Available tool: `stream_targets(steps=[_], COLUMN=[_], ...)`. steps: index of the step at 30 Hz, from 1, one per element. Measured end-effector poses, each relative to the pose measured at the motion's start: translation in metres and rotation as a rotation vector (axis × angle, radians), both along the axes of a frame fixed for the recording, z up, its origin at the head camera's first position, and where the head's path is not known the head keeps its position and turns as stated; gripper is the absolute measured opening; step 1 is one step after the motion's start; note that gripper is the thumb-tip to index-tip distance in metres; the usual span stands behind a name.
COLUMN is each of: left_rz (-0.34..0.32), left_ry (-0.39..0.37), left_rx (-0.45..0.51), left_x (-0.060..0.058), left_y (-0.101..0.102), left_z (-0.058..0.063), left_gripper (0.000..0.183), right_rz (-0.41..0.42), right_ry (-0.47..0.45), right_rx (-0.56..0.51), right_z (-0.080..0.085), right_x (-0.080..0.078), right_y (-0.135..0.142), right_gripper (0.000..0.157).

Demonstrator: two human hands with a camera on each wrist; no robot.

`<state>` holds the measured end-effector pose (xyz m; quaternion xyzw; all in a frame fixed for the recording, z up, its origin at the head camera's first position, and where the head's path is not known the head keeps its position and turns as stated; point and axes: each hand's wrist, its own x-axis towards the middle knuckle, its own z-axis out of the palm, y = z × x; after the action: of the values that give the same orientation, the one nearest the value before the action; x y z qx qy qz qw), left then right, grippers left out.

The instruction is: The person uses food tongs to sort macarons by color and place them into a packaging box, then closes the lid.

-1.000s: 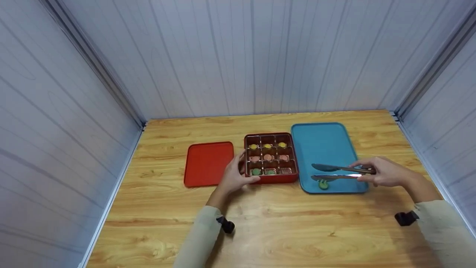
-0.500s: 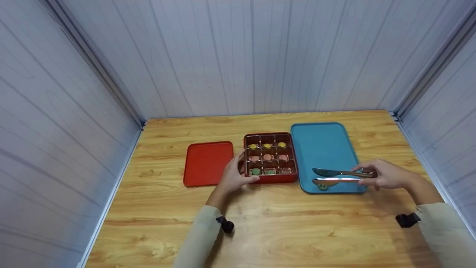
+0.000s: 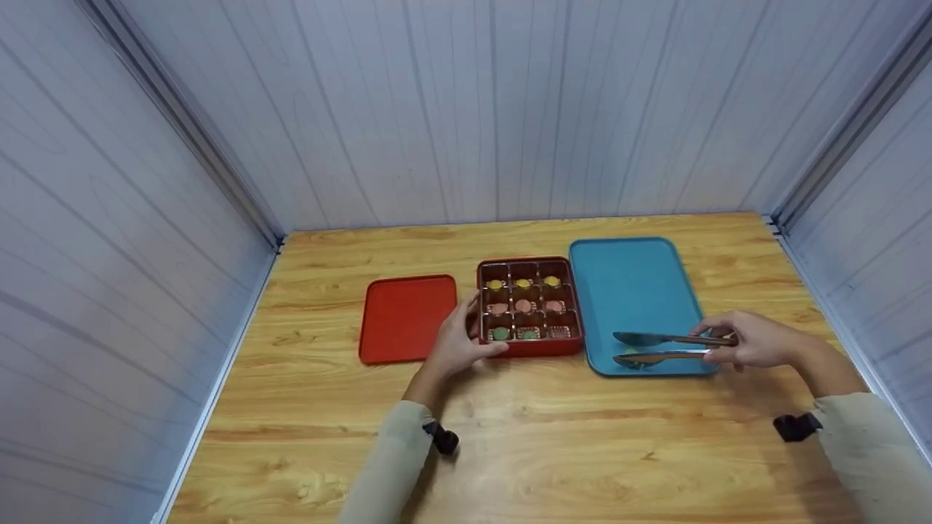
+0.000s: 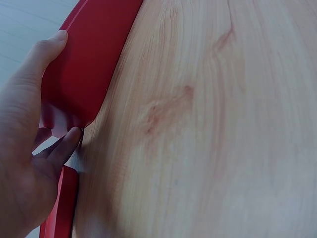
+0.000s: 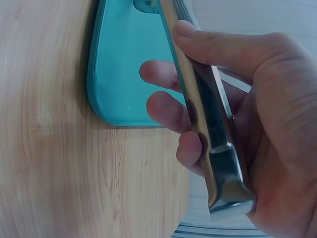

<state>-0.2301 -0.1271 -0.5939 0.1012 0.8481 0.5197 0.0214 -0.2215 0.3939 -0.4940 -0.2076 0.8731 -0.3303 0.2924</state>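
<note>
My left hand [image 3: 460, 346] holds the near left corner of a red box [image 3: 539, 350], thumb along its front wall and fingers at its left side. A clear divided insert fills the box: yellow pieces at the back, pink in the middle, green in the front left and front middle compartments. The front right compartment shows its bare ribbed floor. My right hand [image 3: 757, 340] grips metal tongs [image 5: 218, 134] by the handle. Their two arms lie slightly apart, low over the blue tray [image 3: 633, 280]. A small green piece [image 3: 631, 352] at their tips is mostly hidden by them.
A flat red square lid [image 3: 408, 320] lies left of the box on the wooden table [image 3: 553, 444]. The tray stands right against the box's right side. Pale panel walls [image 3: 466, 109] close off the back and both sides.
The tongs' tips have moved toward the near edge of the tray, and their arms have drawn closer around the green piece, now mostly covered. The left hand and box have stayed put.
</note>
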Motion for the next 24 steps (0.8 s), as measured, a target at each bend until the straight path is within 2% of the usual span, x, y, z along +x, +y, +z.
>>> stream_targets(steps=[11, 24], left_rz=[0.004, 0.013], left_ry=[-0.016, -0.024], left_rx=[-0.011, -0.013], left_x=[-0.0005, 0.0004], left_y=[0.0006, 0.0006], left_z=[0.0020, 0.0013], left_gripper=[0.123, 0.125], right_rz=[0.019, 0.004], right_ry=[0.069, 0.063], right_rx=[0.019, 0.006], right_z=[0.0013, 0.0010], right_x=[0.0019, 0.0012], right_y=[0.0013, 0.0036], right_gripper=[0.039, 0.035])
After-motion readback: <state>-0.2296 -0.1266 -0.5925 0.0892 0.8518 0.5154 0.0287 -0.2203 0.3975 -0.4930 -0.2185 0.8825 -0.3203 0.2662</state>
